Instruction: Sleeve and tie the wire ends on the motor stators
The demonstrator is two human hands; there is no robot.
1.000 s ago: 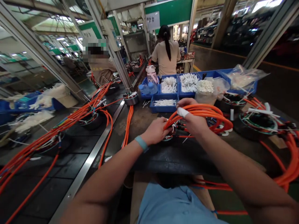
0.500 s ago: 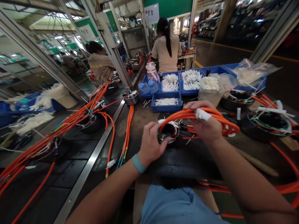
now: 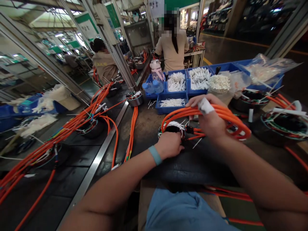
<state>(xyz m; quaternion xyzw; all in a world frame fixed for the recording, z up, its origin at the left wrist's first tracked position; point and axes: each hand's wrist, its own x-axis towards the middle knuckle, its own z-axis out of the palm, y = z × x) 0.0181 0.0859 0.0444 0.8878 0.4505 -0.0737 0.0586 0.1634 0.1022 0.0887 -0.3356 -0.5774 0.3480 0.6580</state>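
In the head view, a motor stator (image 3: 178, 125), a ring with wound wires and white sleeves, stands on the dark bench before me. My left hand (image 3: 169, 144) grips its near rim, the fingers bent over into the opening and their tips hidden. My right hand (image 3: 211, 120) is closed around a looped bundle of orange cables (image 3: 226, 114), held up to the right of the stator. A white wrap (image 3: 205, 106) sits on the bundle by that hand. The cables arch leftward down to the stator, and more orange leads come out of its right side.
Behind the stator, blue bins (image 3: 172, 104) hold white sleeves, beside water bottles (image 3: 154, 86). More wired stators (image 3: 286, 125) stand at right. Long orange cables (image 3: 72, 122) and a metal strip (image 3: 96, 160) run along the left. Two co-workers (image 3: 172, 51) sit beyond.
My left hand has moved right, from the stator's left side to over its near rim, with its fingers now down in the opening. The right hand still holds the raised cable bundle.
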